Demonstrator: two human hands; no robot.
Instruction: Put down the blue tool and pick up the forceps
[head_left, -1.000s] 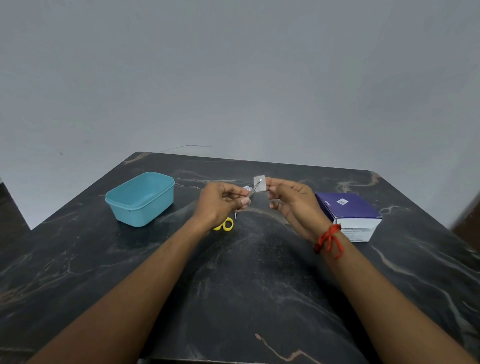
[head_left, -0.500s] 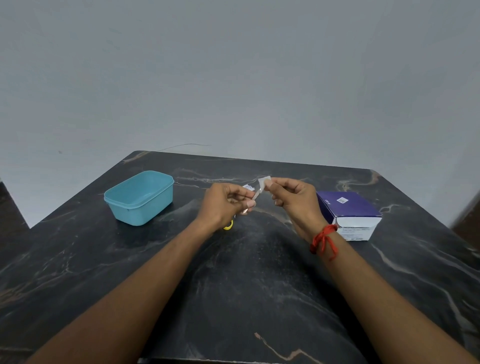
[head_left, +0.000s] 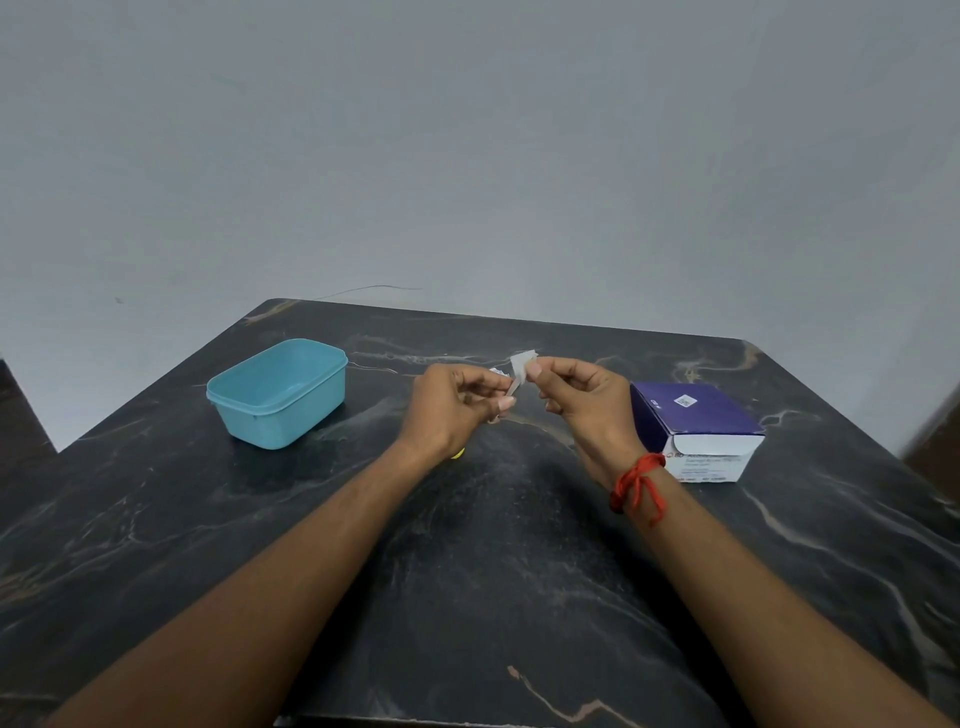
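Left hand: left hand (head_left: 457, 402) was raised above the table, fingers curled in, thumb and forefinger pinching the lower end of a small white packet (head_left: 521, 370).
Right hand: right hand (head_left: 582, 400) was raised opposite it, fingertips pinching the packet's upper end; other fingers loosely curled. A red thread (head_left: 636, 486) was tied at that wrist.
Packet: held in the air between both hands, over the table's middle, nearer the far edge than the near one. It looked bent or partly peeled apart, but too small to say for sure. A scrap with print showed just behind the left fingertips.
Yellow item: a yellow bit (head_left: 457, 455) peeked out under the left wrist, lying on the table; mostly hidden.
Tub: open teal tub (head_left: 278, 392) sat left of the hands, well apart from them, close to the table's left edge.
Box: purple-and-white box (head_left: 698, 423) sat just right of the right hand, close to the right edge.
Table: dark marble table (head_left: 493, 571) had a wide bare stretch between the forearms and the near edge; a bare strip also ran behind the hands to the far edge, which met a grey wall (head_left: 467, 156).
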